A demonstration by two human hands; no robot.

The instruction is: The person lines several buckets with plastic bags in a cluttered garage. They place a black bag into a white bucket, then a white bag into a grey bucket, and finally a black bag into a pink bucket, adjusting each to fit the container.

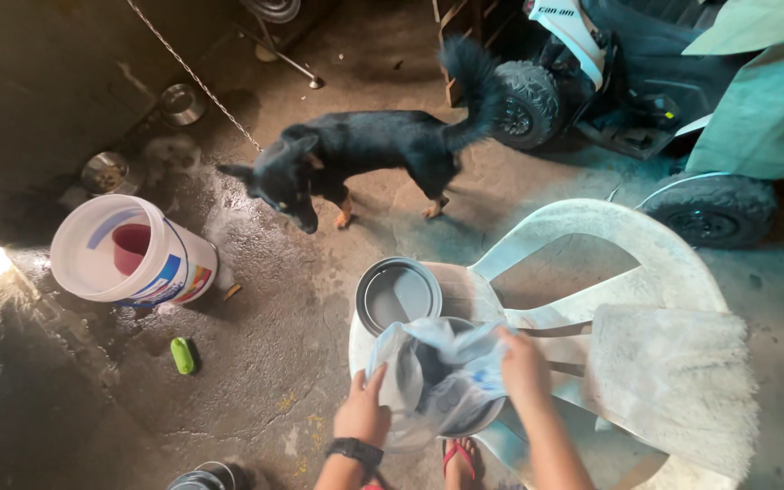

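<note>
**Plastic bag stretched between both hands over a pot on the chair seat**

The thin plastic bag sits at 6 o'clock in the view, its mouth pulled open and its long axis running roughly 9 to 3 o'clock between the two hands. The left hand pinches the bag's edge at its 8 o'clock side, fingers closed on the film; the right hand grips the opposite edge at 3 o'clock, fingers likewise curled shut on it. Both hands are equally close, each touching the bag. Under the bag a dark pot shows partly, resting on the white plastic chair. A round grey lid lies just beside the bag at 11 o'clock. Farther out, a black dog stands at 12 o'clock, and a white bucket lies at 9 o'clock on the wet concrete floor.
</note>
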